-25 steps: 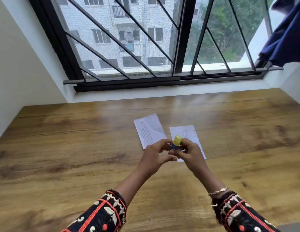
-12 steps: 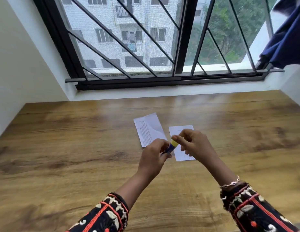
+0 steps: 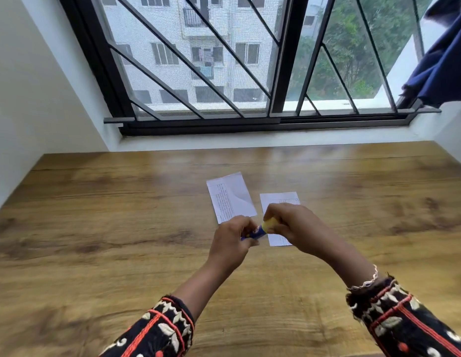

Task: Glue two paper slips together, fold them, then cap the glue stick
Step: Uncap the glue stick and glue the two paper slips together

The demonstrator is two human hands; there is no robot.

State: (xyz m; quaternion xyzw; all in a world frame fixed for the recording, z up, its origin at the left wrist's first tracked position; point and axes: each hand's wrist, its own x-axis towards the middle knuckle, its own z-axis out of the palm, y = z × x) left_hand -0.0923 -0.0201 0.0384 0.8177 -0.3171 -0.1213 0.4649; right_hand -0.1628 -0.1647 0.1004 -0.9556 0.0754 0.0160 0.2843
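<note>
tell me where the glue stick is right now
Head view, centre: the glue stick is held between the left hand and right hand, near the right paper slip.

We have a wood-grain table (image 3: 95, 240), smooth, with a soft sheen where the window light falls. On it, the left slip (image 3: 230, 197) and right slip (image 3: 275, 199) are thin white paper, matt, and the left one is faintly creased. The glue stick (image 3: 259, 231) looks like glossy blue plastic, its cap (image 3: 271, 223) smooth yellow plastic. Up ahead, the window frame (image 3: 286, 60) and bars (image 3: 172, 55) look like dark metal, satin rather than shiny. The wall (image 3: 31, 86) is white and matt. A blue cloth (image 3: 445, 63) hangs in soft folds. Our sleeves (image 3: 159, 331) are dark cloth with raised, rough-looking stitching.
</note>
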